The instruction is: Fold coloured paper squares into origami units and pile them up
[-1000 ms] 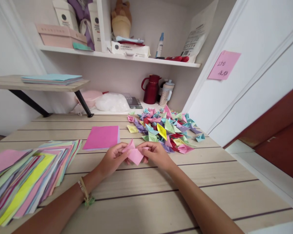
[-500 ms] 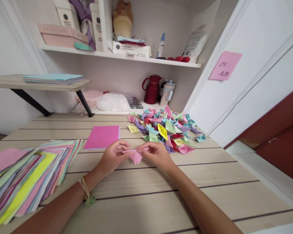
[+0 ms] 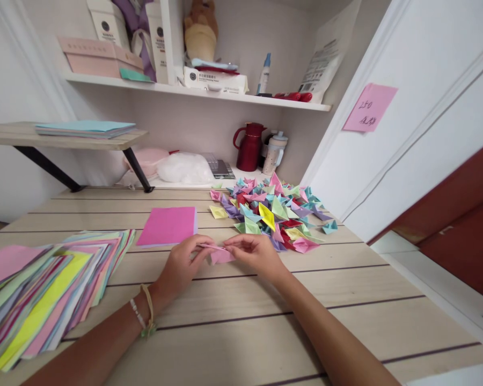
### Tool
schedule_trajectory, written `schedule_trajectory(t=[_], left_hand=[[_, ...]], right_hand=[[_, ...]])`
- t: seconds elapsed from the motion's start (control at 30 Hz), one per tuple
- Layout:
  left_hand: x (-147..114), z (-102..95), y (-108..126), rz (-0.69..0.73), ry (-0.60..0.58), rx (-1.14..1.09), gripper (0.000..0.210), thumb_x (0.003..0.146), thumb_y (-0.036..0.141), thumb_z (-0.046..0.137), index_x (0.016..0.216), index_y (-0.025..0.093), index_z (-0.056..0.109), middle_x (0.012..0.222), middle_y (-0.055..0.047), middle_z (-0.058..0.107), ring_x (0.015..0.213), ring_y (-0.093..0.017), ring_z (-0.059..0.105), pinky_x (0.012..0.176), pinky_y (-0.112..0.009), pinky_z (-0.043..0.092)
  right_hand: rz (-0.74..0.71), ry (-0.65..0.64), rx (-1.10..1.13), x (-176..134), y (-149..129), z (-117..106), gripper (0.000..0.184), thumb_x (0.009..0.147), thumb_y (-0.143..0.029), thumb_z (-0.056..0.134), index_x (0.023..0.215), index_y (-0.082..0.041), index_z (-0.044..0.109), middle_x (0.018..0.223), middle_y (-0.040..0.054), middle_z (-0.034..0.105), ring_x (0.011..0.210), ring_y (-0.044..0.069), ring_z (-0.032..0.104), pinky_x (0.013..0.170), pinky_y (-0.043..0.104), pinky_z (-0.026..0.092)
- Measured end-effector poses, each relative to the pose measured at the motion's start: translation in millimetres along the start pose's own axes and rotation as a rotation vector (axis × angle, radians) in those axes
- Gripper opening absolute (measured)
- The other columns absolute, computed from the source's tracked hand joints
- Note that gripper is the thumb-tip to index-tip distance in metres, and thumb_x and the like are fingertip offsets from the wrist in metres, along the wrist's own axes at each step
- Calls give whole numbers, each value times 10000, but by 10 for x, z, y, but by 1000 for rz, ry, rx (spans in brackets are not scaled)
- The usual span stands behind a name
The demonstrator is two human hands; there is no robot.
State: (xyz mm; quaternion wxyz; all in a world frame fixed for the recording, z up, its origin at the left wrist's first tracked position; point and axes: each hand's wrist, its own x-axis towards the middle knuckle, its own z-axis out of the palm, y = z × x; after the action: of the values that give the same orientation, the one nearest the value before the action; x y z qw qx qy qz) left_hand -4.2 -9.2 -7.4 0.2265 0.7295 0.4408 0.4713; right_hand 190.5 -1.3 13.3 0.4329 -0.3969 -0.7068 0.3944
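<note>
A small pink folded paper [image 3: 222,256] is held between my two hands over the middle of the table. My left hand [image 3: 188,258] pinches its left end between thumb and fingers. At the other end, my right hand [image 3: 255,254] grips it the same way, fingers curled. The fingers cover parts of the folds, so its full shape is hidden. Just behind my left hand lies a stack of square paper [image 3: 167,225] with a magenta sheet on top. Beyond my right hand is a heap of folded paper boats [image 3: 279,212] in many colours.
Fanned coloured sheets [image 3: 44,295] cover the table's left side. A small raised shelf [image 3: 104,140] on black legs stands behind them, bearing blue paper [image 3: 88,127]. A red jug [image 3: 249,147] and a pale tumbler [image 3: 275,153] stand at the back, below a white shelf [image 3: 209,95].
The pink paper has tilted and now shows a narrower, flatter outline with its lower point no longer visible. My left hand has turned slightly; both hands keep their hold.
</note>
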Motion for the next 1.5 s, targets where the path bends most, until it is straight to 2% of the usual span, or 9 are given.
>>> schedule_trajectory(t=[0.2, 0.37, 0.57, 0.7, 0.87, 1.07, 1.3, 1.4, 1.5], left_hand=[[-8, 12, -61, 45, 36, 18, 197, 801, 252, 558, 985, 190, 591, 918, -43, 671, 806, -162, 647, 724, -281, 526], [-12, -11, -39, 152, 45, 147, 185, 794, 236, 576, 974, 195, 594, 894, -35, 682, 803, -158, 648, 740, -272, 513], [-9, -47, 2, 176, 75, 189, 120, 807, 236, 564, 900, 195, 628, 877, -28, 704, 813, -157, 659, 769, -262, 505], [-13, -30, -17, 72, 77, 55, 186, 795, 258, 585, 970, 198, 605, 873, -27, 705, 770, -153, 671, 705, -245, 532], [-14, 7, -40, 16, 87, -41, 218, 792, 271, 583, 999, 201, 582, 865, -28, 696, 752, -155, 674, 679, -254, 548], [-45, 13, -28, 102, 26, 15, 237, 788, 244, 589, 1022, 208, 569, 857, -31, 687, 748, -152, 664, 678, -258, 542], [-1, 7, 31, 280, 161, 163, 163, 728, 265, 667, 868, 206, 608, 912, -47, 603, 878, -185, 589, 793, -334, 486], [16, 9, 42, 247, 57, 251, 86, 749, 286, 645, 770, 205, 626, 762, -20, 588, 762, -165, 562, 719, -303, 468], [7, 20, 78, 125, -112, 152, 99, 814, 287, 562, 817, 200, 608, 728, 0, 618, 662, -129, 560, 637, -251, 457]], right_hand=[[-89, -46, -133, -19, -28, -10, 217, 737, -185, 573, 892, -185, 724, 863, 39, 728, 748, 167, 667, 679, 245, 529], [-54, -97, -154, -31, -1, 1, 217, 754, -211, 562, 890, -180, 728, 808, 36, 720, 675, 155, 627, 581, 224, 484], [46, -128, 25, -21, 28, 4, 267, 774, -353, 578, 800, -131, 723, 631, 19, 630, 505, 88, 455, 441, 195, 328], [91, -153, 115, 1, 52, -10, 291, 760, -377, 594, 840, -125, 716, 609, 5, 588, 485, 68, 394, 423, 190, 270], [75, -149, 36, -6, 47, -2, 224, 750, -280, 587, 874, -142, 713, 665, 21, 654, 531, 98, 512, 475, 200, 382], [-207, -98, -285, -46, -24, 20, 188, 767, -206, 559, 872, -186, 713, 848, 50, 709, 764, 163, 631, 695, 253, 472], [-217, -3, -423, -78, -29, 77, 181, 825, -197, 512, 845, -192, 692, 698, 15, 683, 599, 119, 582, 566, 201, 415], [-201, 46, -412, -82, -36, 111, 208, 829, -168, 495, 943, -195, 667, 726, 5, 687, 593, 109, 577, 572, 187, 413], [-199, 56, -438, -86, -30, 135, 228, 834, -162, 483, 988, -206, 645, 754, 7, 691, 617, 115, 589, 594, 189, 422]])
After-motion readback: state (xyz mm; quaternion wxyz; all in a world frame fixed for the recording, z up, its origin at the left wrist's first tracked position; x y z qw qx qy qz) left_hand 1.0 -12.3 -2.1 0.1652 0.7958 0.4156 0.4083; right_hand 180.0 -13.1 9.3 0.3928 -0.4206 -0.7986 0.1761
